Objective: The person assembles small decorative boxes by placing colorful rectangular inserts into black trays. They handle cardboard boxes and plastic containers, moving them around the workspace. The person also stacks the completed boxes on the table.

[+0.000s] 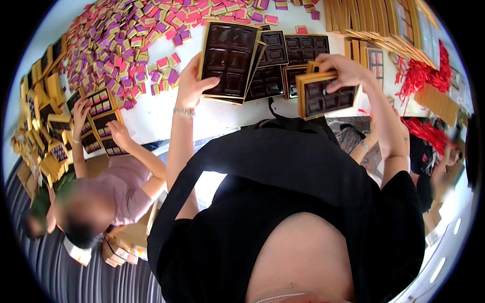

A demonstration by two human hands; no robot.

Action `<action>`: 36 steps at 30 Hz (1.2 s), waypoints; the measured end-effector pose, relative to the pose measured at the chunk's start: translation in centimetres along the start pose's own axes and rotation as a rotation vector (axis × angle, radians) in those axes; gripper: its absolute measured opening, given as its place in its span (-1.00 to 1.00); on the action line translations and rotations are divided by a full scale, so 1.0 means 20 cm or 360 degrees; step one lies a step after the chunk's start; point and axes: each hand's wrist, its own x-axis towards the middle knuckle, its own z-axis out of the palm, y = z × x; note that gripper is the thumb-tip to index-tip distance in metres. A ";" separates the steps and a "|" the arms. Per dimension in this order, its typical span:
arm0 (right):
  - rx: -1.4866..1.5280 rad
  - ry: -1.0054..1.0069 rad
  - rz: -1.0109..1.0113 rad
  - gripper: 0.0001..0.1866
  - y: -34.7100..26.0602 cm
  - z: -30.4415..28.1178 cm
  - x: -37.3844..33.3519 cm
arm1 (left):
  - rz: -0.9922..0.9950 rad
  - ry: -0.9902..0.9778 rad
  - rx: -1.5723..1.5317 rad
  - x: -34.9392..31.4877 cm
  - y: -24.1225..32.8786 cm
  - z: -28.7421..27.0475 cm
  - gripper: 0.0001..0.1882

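Note:
My left hand (190, 85) grips a few dark brown trays (230, 59) with gold edges and square compartments, fanned slightly and held upright, thumb across the front one. In my right hand (344, 69) is a short stack of gold-edged compartment boxes (329, 101), its top face dark and glossy; fingers wrap over the far edge. Between and beyond my hands, more dark compartment trays (306, 45) lie overlapping on the white table (146, 120). The compartments that face me look unfilled.
Many small pink, purple and gold wrapped pieces (121, 60) cover the table's far left. Gold boxes (364, 17) stand in rows at far right, near red ribbons (427, 73). At left, a co-worker in a pink shirt (129, 187) handles filled trays (100, 103). Other people sit nearby.

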 end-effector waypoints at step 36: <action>-0.1027 0.1539 -0.0194 -0.18 0.47 0.63 0.15 | 0.0940 0.1041 0.2668 0.07 -0.50 0.49 -0.49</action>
